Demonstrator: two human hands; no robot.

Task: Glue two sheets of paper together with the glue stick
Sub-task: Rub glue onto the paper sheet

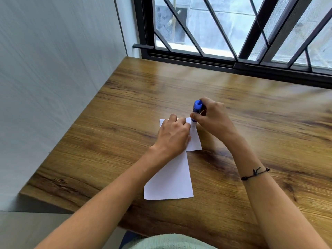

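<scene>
Two white paper sheets lie on the wooden table. The far sheet sits under my hands; the near sheet overlaps it and reaches toward me. My left hand presses flat on the papers where they meet, fingers curled. My right hand grips a blue glue stick, held nearly upright with its white tip down on the far sheet's upper right part. The far sheet's middle is hidden by my left hand.
A grey wall runs along the table's left edge. A black-framed window with diagonal bars stands behind the table's far edge. A thin black cord bracelet is on my right wrist. My pale green clothing shows at the bottom.
</scene>
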